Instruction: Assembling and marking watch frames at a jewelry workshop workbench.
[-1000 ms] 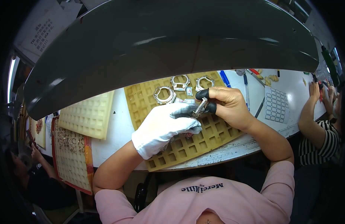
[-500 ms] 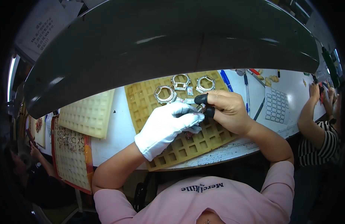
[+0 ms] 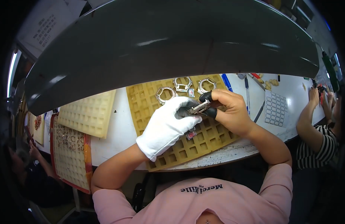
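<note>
A silver watch case (image 3: 199, 108), seen edge-on and set with small stones, is held between both hands above the yellow grid tray (image 3: 172, 152). My left hand (image 3: 167, 125), in a white glove, closes its fingers on one end. The thumb and forefinger of my right hand (image 3: 232, 112), in black finger cots, pinch the other end. Behind them on the tray lie three similar watch cases: one at left (image 3: 165, 95), one in the middle (image 3: 183, 83) and one at right (image 3: 207, 86). A small packet with reddish contents (image 3: 191, 134) shows just below my left fingers.
A dark lamp hood (image 3: 172, 44) spans the space above the bench. Blue pens (image 3: 227, 81) and a sheet of oval cells (image 3: 276, 107) lie to the right. Pale grid trays (image 3: 88, 114) stand at left, one with rings (image 3: 70, 140). People work at both sides.
The watch case has turned and shows more plainly between my hands. My left fingers have shifted off the reddish packet, leaving more of it visible.
</note>
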### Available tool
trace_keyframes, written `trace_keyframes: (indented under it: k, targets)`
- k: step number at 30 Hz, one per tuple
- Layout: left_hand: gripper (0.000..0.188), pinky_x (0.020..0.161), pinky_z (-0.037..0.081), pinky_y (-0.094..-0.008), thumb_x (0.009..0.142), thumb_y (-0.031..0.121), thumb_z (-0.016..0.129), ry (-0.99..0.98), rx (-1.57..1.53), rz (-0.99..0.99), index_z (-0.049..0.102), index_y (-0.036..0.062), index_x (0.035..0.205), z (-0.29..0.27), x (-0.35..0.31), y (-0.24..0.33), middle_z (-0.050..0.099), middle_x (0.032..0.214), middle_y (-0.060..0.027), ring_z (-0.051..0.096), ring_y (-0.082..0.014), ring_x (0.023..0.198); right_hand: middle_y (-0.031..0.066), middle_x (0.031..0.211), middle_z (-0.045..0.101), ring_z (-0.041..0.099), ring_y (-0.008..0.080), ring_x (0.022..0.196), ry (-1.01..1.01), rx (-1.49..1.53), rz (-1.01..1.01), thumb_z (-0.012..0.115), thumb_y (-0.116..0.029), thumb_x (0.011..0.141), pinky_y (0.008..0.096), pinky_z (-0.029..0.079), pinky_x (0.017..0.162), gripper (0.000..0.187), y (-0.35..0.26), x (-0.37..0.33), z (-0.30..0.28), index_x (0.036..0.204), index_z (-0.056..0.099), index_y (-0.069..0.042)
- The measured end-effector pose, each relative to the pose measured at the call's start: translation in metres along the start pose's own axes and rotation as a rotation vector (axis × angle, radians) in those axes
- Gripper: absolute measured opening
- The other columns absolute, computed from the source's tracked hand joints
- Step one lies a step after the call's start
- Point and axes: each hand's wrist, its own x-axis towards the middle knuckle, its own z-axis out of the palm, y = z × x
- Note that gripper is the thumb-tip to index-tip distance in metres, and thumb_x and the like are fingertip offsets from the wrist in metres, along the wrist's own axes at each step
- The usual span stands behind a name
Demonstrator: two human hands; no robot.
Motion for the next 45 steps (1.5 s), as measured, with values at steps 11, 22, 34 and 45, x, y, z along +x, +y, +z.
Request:
trace_keyframes:
  k: [11,22,34,45]
  targets:
    - [0.039,0.089,0.052,-0.0295,0.086,0.004,0.065,0.05,-0.182,0.231,0.06,0.0067,0.124,-0.002,0.008,-0.015,0.059,0.114,-0.0107,0.062,-0.0192,0.101,0.0093,0.084,0.064,0.061,0.0178,0.071,-0.029,-0.163,-0.194,0.073,-0.006,0.081,0.0275,0.048,0.062,0.018,-0.002,-0.008,0.0,0.096,0.066,0.001]
    - [0.05,0.103,0.042,-0.0297,0.093,0.006,0.057,-0.07,-0.275,0.021,0.046,0.0023,0.141,-0.006,0.005,-0.011,0.057,0.131,-0.0144,0.054,-0.018,0.121,0.0105,0.095,0.064,0.062,0.0236,0.077,-0.089,-0.017,-0.186,0.066,0.003,0.078,0.0308,0.049,0.065,0.018,0.0,-0.009,0.009,0.096,0.064,-0.001]
    - [0.049,0.101,0.044,-0.0312,0.093,0.008,0.054,-0.092,-0.059,0.03,0.046,0.003,0.141,-0.01,0.005,-0.007,0.059,0.129,-0.0152,0.057,-0.0209,0.119,0.0126,0.098,0.064,0.062,0.0235,0.078,-0.111,0.038,-0.075,0.068,0.001,0.08,0.0309,0.05,0.066,0.016,-0.005,-0.011,0.011,0.096,0.064,0.001]
    - [0.046,0.096,0.047,-0.0337,0.093,0.015,0.056,-0.05,0.02,0.09,0.05,0.0067,0.138,-0.008,0.005,-0.013,0.062,0.124,-0.0168,0.061,-0.0255,0.112,0.0115,0.093,0.064,0.061,0.0218,0.073,-0.09,0.015,-0.129,0.068,0.001,0.08,0.0305,0.049,0.061,0.016,-0.004,-0.01,0.011,0.095,0.064,0.001]
